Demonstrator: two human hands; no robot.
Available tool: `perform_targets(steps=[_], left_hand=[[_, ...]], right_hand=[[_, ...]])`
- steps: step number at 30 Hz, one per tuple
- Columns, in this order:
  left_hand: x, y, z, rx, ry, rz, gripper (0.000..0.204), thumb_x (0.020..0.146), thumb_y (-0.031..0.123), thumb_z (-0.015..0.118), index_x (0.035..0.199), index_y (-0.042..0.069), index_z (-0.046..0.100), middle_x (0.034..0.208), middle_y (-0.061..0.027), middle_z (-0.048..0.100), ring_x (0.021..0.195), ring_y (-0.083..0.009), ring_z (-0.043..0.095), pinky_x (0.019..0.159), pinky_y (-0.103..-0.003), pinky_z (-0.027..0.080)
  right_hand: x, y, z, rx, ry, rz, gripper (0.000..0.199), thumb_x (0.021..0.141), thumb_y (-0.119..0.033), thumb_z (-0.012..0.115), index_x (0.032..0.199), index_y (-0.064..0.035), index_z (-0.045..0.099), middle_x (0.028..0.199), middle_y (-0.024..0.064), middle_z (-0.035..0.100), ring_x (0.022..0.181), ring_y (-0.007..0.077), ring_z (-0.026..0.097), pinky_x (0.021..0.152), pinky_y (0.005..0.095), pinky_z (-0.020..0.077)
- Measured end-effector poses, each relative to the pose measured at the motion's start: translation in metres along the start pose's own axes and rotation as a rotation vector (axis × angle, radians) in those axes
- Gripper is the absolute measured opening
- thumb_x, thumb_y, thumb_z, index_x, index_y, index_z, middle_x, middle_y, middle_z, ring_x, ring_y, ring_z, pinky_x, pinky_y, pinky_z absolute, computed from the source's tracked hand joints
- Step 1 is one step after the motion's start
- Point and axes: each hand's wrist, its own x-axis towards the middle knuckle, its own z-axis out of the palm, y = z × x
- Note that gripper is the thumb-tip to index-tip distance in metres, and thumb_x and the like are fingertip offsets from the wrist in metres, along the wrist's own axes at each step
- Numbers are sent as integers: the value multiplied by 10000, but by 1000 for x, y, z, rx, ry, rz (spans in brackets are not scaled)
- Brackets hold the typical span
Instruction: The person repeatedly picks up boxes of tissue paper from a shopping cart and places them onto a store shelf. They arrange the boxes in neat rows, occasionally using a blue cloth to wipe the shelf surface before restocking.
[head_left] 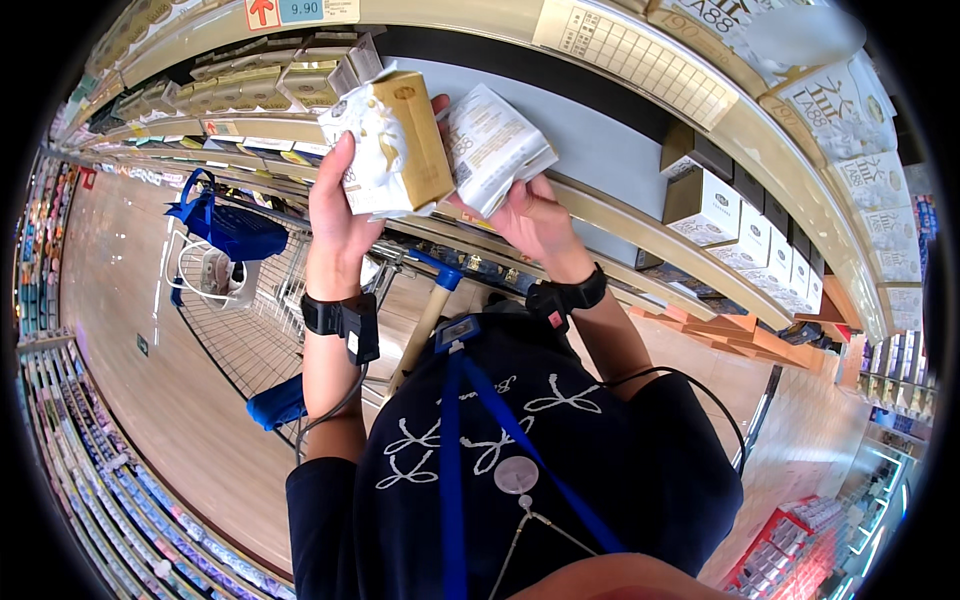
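Observation:
My left hand (pixel 338 220) grips a white-and-gold package (pixel 385 150), boxy with a gold side and raised white-and-gold decoration. Close beside it, at about the same height, my right hand (pixel 535 222) holds a white package (pixel 495 140) with small print, tilted and crinkled at its lower edge. The two packages nearly touch between my hands. Some fingertips are hidden behind them. Both are held up in front of a shelf with a grey surface (pixel 610 125).
White boxes (pixel 705 205) line the shelf on the right, and gold boxes (pixel 250 92) stand on the left. More white packages (pixel 835 105) sit on the upper shelf. A wire shopping cart (pixel 255 310) with a blue bag (pixel 235 232) stands at my left. Stocked shelves (pixel 90 470) border the aisle.

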Motion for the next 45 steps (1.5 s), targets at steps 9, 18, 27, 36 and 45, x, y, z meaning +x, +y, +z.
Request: perform_targets(steps=[9,18,27,36,45], left_hand=[[-11,1,-9,29,49,-2,687,898,334,526,1417,-37,269,1397,-260,395,1259,-348,459,1059,-454,375],[-56,-4,-75,-28,349,49,562,868,267,613,1315,-21,433,1245,-150,574,1100,-262,590,952,-390,470],[-80,-9,-93,20,443,35,555,864,258,615,1306,-30,442,1244,-144,565,1106,-250,574,968,-369,436],[-86,-8,-97,1,455,7,502,858,230,639,1276,5,477,1160,-101,621,1027,-200,624,900,-330,497],[-76,-13,-91,56,433,-62,564,880,242,630,1330,-9,401,1235,-120,566,1100,-207,582,935,-338,477]], right_hand=[[19,-9,1,98,1,-36,791,845,-235,669,1451,-67,190,1449,236,290,1329,444,307,1130,515,263],[63,3,1,-768,384,-305,840,707,-83,793,1320,-92,219,1282,176,384,1189,274,444,1042,389,373],[111,17,-2,-1911,360,-553,526,712,-63,747,1196,-161,566,1093,133,498,969,324,485,796,363,456],[123,35,11,-1932,272,-539,445,839,-69,605,1262,-179,525,1102,144,502,998,343,479,893,407,422],[115,24,20,-1776,199,-422,532,837,-132,642,1336,-178,464,1281,143,449,1188,325,445,981,394,399]])
